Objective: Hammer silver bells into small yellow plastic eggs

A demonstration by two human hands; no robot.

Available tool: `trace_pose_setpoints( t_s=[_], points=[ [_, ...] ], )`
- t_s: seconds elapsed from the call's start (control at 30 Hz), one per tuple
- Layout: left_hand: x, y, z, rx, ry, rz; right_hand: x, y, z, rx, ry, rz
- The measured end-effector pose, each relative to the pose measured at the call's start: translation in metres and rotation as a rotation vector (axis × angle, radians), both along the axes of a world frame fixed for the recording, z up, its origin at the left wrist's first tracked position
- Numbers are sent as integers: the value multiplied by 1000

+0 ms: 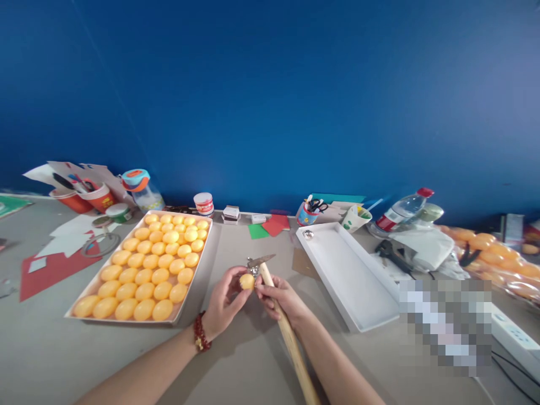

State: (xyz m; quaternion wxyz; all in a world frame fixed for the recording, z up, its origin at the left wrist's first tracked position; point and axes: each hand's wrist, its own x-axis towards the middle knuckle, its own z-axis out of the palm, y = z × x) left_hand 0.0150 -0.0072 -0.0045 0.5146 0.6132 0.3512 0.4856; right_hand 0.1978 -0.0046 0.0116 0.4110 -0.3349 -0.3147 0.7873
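My left hand (228,298), with a dark red bead bracelet on its wrist, pinches a small yellow-orange ball (247,282) between thumb and fingers. Close beside it, my right hand (280,298) is closed round the upper part of a hammer's pale wooden handle (291,349). The metal hammer head (261,261) points up, just above the ball. Some small shiny silver piece (253,270) shows between the ball and the hammer head; its kind is unclear. On the left lies a shallow white box (181,315) filled with rows of similar orange balls (143,275).
A white tray (350,275) on the right holds one shiny silver piece (308,234). Behind stand a pen cup (307,215), a plastic bottle (400,214) and a red-white jar (203,204). Bagged orange balls (493,253) and a power strip (517,334) lie far right.
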Motion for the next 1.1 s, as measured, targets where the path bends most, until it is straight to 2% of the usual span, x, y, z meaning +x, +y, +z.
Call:
trace_pose_setpoints(
  t_s=[0.13, 0.37, 0.57, 0.63, 0.83, 1.1],
  points=[
    [0, 0, -2, -20, -20, -12, -1, -1, 2, -21, 6, 3],
    [-4, 2, 3, 190, 116, 51, 0, 0, 3, 6, 31, -15],
    [-3, 0, -5, 14, 12, 51, 0, 0, 2, 19, 30, -19],
    [-3, 0, -4, 32, 22, 32, 0, 0, 2, 22, 34, -18],
    [-4, 2, 3, 235, 130, 36, -1, -1, 4, 30, -10, -44],
    [-1, 1, 0, 150, 81, 37, -2, -2, 7, 33, -37, -64]
  ],
)
